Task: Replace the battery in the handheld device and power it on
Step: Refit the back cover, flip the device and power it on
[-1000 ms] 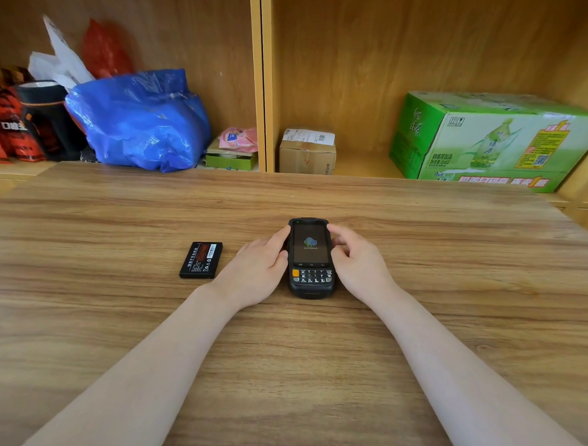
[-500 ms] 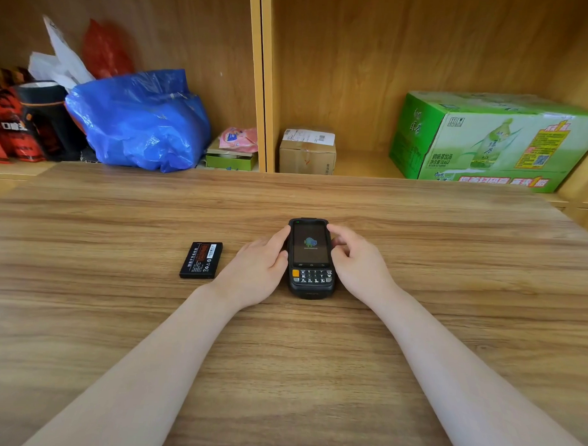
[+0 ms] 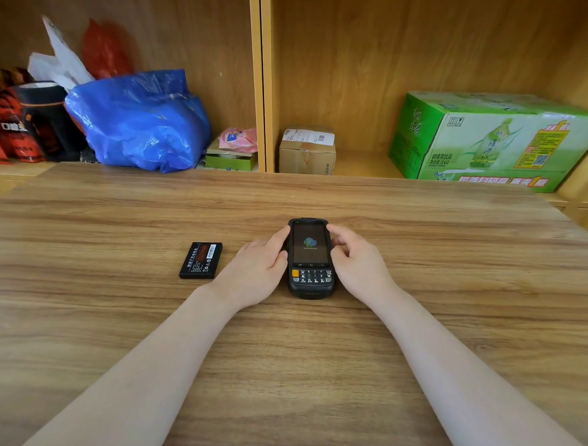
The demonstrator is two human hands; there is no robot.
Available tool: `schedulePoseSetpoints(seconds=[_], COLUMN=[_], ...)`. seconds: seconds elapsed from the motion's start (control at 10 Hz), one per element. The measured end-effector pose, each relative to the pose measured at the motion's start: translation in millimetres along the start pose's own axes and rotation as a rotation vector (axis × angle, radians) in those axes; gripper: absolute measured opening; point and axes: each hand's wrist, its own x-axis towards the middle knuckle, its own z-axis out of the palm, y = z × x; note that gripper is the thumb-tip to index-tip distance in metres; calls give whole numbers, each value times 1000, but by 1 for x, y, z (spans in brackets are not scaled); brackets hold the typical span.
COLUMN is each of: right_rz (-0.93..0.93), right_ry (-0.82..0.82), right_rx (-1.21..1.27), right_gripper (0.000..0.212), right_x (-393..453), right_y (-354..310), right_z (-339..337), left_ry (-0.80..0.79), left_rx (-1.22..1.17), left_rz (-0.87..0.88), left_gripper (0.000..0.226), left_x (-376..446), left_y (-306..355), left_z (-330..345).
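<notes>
Black and chunky, the handheld device (image 3: 310, 258) lies face up flat on the wooden desk (image 3: 451, 261), likely so both hands can steady it while it boots: the left hand (image 3: 256, 270) rests curled against its left edge, and the right hand (image 3: 356, 263) curls round its right edge, fingers near a side button. Its screen glows dimly with a blue-green logo above a small keypad with one orange key, while a loose black battery (image 3: 201, 260) lies apart, left of the left hand.
</notes>
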Motion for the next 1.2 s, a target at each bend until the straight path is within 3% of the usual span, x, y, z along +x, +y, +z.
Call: schedulePoseSetpoints(seconds=[1.2], right_rz=[8], right_ry=[-6], right_rx=[-6], right_gripper=[48], right_x=[-1], right_y=[-3], right_z=[-1], left_ry=[1], left_rx=[-6], left_rz=[2], left_gripper=[53], left_x=[1], left_y=[0], left_z=[0])
